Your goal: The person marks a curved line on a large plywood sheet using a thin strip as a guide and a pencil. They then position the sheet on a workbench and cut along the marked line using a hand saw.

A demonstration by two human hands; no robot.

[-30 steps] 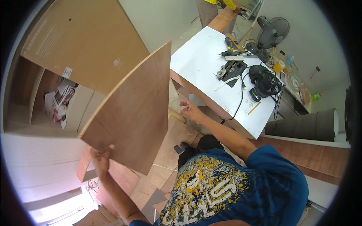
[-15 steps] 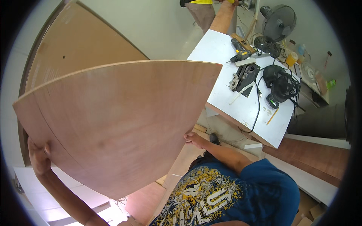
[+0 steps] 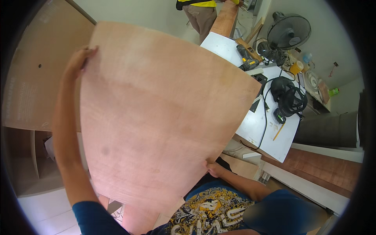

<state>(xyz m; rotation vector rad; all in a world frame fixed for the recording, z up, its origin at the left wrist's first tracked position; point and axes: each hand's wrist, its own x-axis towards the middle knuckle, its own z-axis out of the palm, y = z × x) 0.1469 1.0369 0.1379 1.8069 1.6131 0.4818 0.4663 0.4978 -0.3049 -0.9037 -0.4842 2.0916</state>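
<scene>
A large plywood panel point(image 3: 164, 113) fills the middle of my view, its face toward me, partly covering the white-topped worktable point(image 3: 278, 139). My left hand point(image 3: 82, 62) grips the panel's upper left edge, its arm raised along that side. My right hand point(image 3: 211, 166) is closed on the lower right edge. On the worktable beside the panel lie a cordless drill point(image 3: 246, 56), a coiled black cord and dark tool point(image 3: 288, 98), and a pencil point(image 3: 279, 132). A dark tool is half hidden behind the panel.
A person point(image 3: 199, 17) in yellow stands beyond the worktable by a long board point(image 3: 223, 19). A fan point(image 3: 286, 33) is at back right. A brown cardboard sheet point(image 3: 39, 78) and open shelving point(image 3: 21, 156) are at left; boards point(image 3: 313, 166) lie at lower right.
The panel has swung up and turned to face me more fully. My left hand has risen to its upper left edge; my right hand has come onto the right edge.
</scene>
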